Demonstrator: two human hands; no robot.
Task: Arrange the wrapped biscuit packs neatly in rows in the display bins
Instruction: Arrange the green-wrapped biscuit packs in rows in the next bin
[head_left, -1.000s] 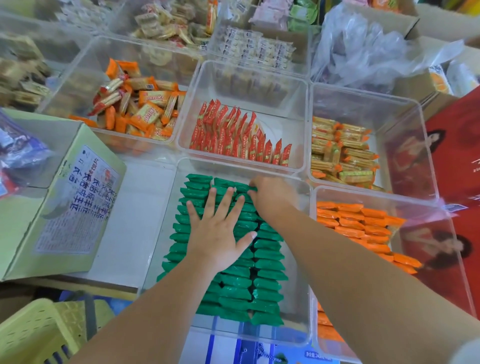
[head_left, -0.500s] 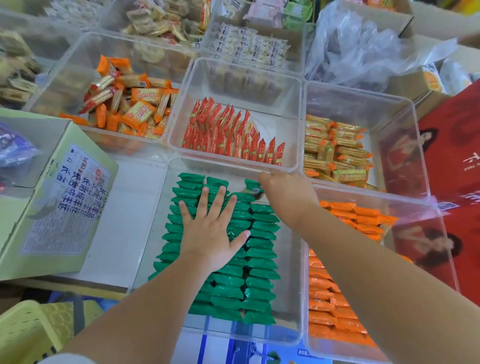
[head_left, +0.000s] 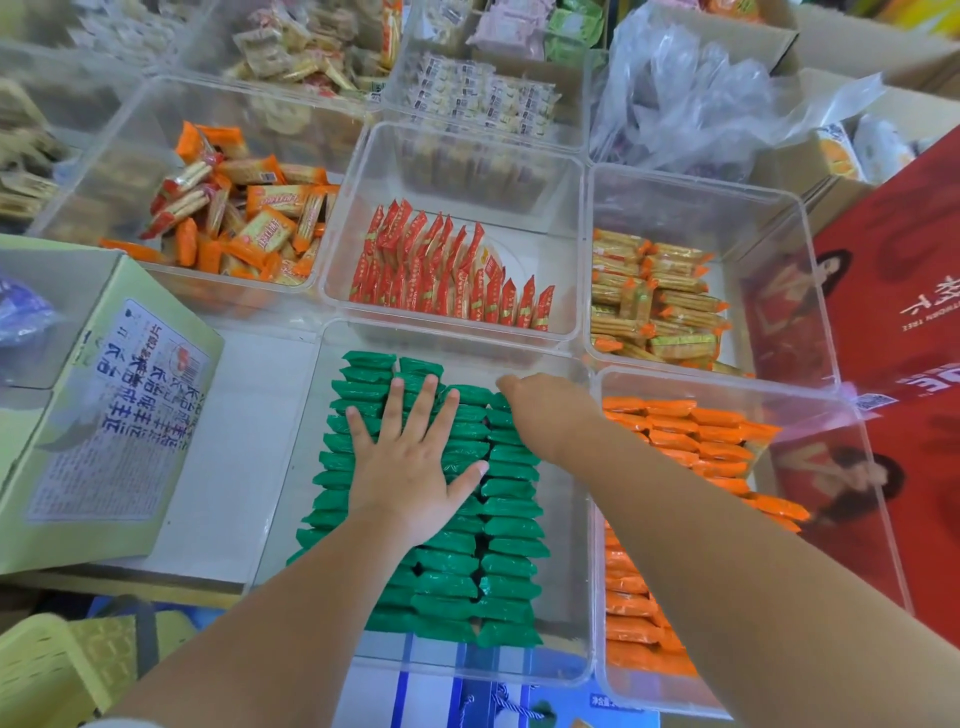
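While many clear bins stand on the worktop (head_left: 234, 441), the near middle bin (head_left: 567, 597) holds the green biscuit packs (head_left: 511, 530), which lie in three rows from its front wall toward its back. In the bin just to its right lie orange packs (head_left: 675, 431), also in rows. The left hand (head_left: 410, 467) lies flat on the green packs, fingers straight and spread, over the left and middle rows. The right hand (head_left: 545, 410) is at the far end of the right row. Its fingers bend downward and are hidden, so I cannot tell if it grips a pack.
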